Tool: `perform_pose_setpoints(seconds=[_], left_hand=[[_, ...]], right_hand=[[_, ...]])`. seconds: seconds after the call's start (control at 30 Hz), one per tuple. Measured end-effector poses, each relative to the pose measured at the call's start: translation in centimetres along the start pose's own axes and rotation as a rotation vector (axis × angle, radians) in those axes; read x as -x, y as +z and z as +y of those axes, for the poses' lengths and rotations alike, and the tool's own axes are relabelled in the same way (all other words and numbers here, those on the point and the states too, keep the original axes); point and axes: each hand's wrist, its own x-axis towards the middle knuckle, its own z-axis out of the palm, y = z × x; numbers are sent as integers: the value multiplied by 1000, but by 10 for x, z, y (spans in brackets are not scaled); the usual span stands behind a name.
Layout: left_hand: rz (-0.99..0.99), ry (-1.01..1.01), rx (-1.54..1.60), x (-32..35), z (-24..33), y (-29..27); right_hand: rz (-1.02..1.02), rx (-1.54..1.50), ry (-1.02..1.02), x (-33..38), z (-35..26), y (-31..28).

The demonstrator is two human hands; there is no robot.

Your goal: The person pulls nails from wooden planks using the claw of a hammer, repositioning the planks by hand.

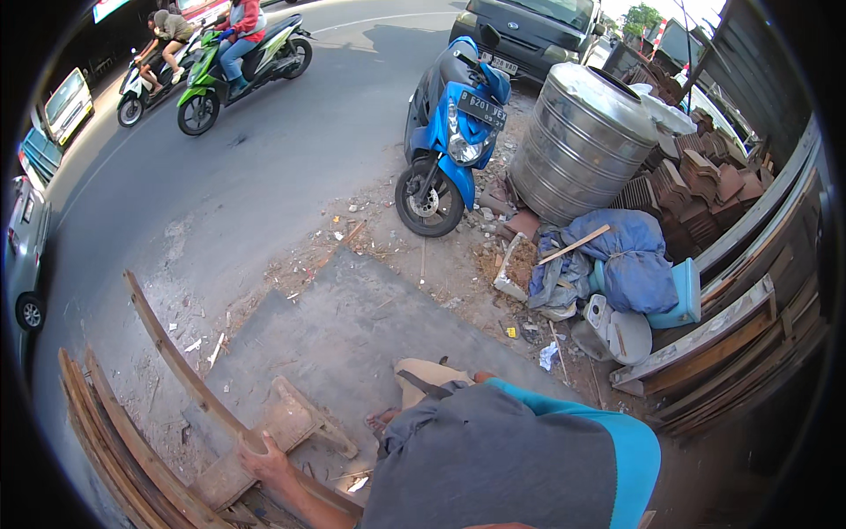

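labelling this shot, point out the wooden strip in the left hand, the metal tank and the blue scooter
Wooden strip [187,375], head view: middle of its far stretch
Metal tank [580,145], head view: ribbed side wall
Blue scooter [463,145], head view: front headlight

I'm wearing a dark grey shirt [493,463] with a turquoise sleeve [632,450], and I'm gripping a mid-brown plank [173,356] above a dusty brown bench [284,418]. Ahead, the near scooter [434,139] is showing bright blue, the tank [577,145] is gleaming silver with horizontal banding, the bundle [627,275] is looking faded blue, the roof tiles [696,183] reddish brown.
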Motion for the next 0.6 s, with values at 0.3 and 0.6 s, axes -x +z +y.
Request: perform_pose_setpoints(seconds=[0.3, 0.6], left_hand=[[115, -317, -64, -42, 39, 18], [100, -641, -157, -51, 88, 31]], right_hand=[[31, 79, -53, -63, -54, -63], [90, 313, -251, -195, -147, -164]])
